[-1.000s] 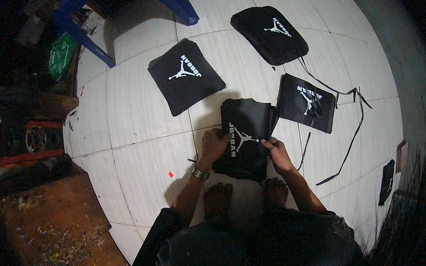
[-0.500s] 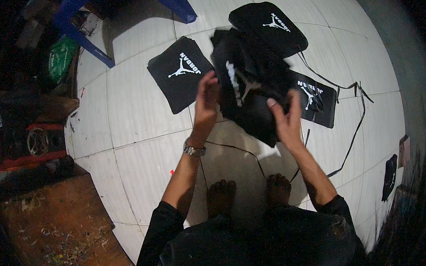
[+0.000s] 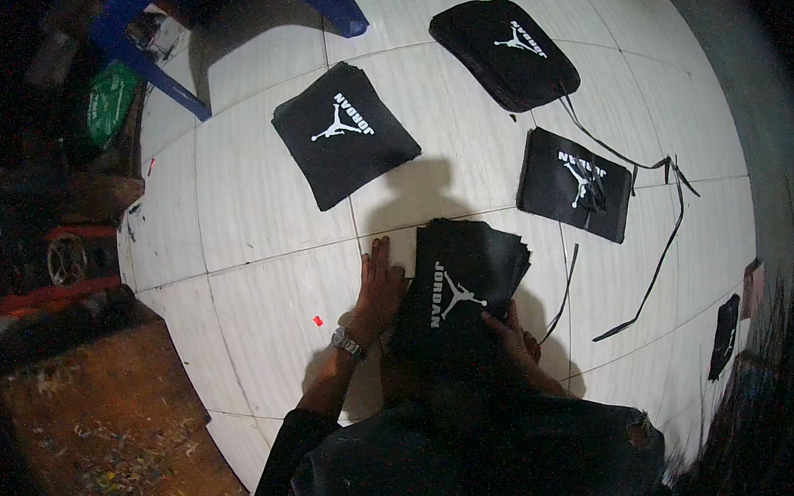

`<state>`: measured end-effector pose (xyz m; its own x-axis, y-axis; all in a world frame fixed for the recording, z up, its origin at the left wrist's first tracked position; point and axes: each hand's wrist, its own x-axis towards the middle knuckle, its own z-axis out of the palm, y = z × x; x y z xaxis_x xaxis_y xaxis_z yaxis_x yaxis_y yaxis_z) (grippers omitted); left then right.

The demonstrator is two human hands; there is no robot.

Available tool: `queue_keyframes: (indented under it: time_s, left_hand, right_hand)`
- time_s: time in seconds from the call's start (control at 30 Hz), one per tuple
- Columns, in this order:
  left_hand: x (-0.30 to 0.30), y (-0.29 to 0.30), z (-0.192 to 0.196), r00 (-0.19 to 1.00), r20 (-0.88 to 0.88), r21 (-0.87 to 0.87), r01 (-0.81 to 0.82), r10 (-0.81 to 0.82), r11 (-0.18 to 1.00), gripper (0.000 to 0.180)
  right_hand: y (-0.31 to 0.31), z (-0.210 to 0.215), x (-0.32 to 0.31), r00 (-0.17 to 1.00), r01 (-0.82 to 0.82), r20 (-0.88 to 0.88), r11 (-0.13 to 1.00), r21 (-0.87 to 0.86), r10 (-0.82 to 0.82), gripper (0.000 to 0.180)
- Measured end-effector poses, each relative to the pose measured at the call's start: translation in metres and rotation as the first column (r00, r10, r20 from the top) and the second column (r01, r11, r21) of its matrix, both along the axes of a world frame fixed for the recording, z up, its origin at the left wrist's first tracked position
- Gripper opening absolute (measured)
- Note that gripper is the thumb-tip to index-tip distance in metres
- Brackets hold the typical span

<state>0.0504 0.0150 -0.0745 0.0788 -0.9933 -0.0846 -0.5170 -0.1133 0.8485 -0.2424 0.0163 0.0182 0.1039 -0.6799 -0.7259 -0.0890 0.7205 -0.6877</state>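
The left hand [image 3: 380, 290] lies flat on the white tiled floor [image 3: 261, 256], fingers spread a little and pointing toward 12 o'clock, its edge touching the left side of a stack of black cloth pieces [image 3: 463, 294]. A wristwatch [image 3: 345, 342] sits on that wrist. The stack lies right in front of the person, just below the middle of the view, with a white printed figure on its top piece. The right hand [image 3: 511, 336] grips the stack's lower right corner, at about 5 o'clock from the print, fingers curled over the cloth.

At 11 o'clock from the stack lies a second flat black stack [image 3: 344, 133] with the same white print. At 1 o'clock lies a small black bag [image 3: 575, 182], and beyond it, near the top, a larger black bag [image 3: 503, 52]. Thin black straps [image 3: 651, 232] trail from the bags toward 4 o'clock. Blue chair legs [image 3: 154, 67] stand at the upper left, and a paint-spattered wooden board [image 3: 99, 430] lies at 8 o'clock.
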Motion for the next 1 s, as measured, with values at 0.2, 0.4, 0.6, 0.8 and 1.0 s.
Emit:
queue_keyframes:
  time_s: [0.2, 0.4, 0.6, 0.8, 1.0]
  left_hand:
    - [0.01, -0.011, 0.058, 0.875, 0.415, 0.228, 0.164, -0.248, 0.96, 0.017]
    - [0.0, 0.001, 0.113, 0.957, 0.281, 0.107, 0.047, -0.076, 0.993, 0.021]
    - [0.047, -0.022, 0.12, 0.628, -0.576, 0.677, 0.007, 0.523, 0.736, 0.018]
    - [0.014, -0.004, 0.132, 0.838, -0.479, 0.471, -0.006, 0.262, 0.882, 0.018]
    - [-0.067, 0.03, 0.128, 0.787, -0.455, 0.494, 0.613, -0.417, 0.616, 0.032]
  right_hand:
    - [-0.018, 0.036, -0.026, 0.953, -0.299, -0.079, 0.945, -0.129, 0.291, 0.052]
    - [0.001, 0.017, -0.131, 0.487, -0.822, -0.754, 0.523, -0.225, 0.441, 0.04]
    - [-0.013, -0.011, -0.145, 0.765, -0.578, -0.505, 0.772, -0.263, 0.401, 0.022]
    - [-0.05, 0.049, -0.035, 0.721, -0.643, -0.218, 0.519, -0.563, 0.657, 0.02]
    - [-0.064, 0.03, 0.053, 0.863, -0.371, 0.428, 0.911, 0.18, 0.267, 0.032]
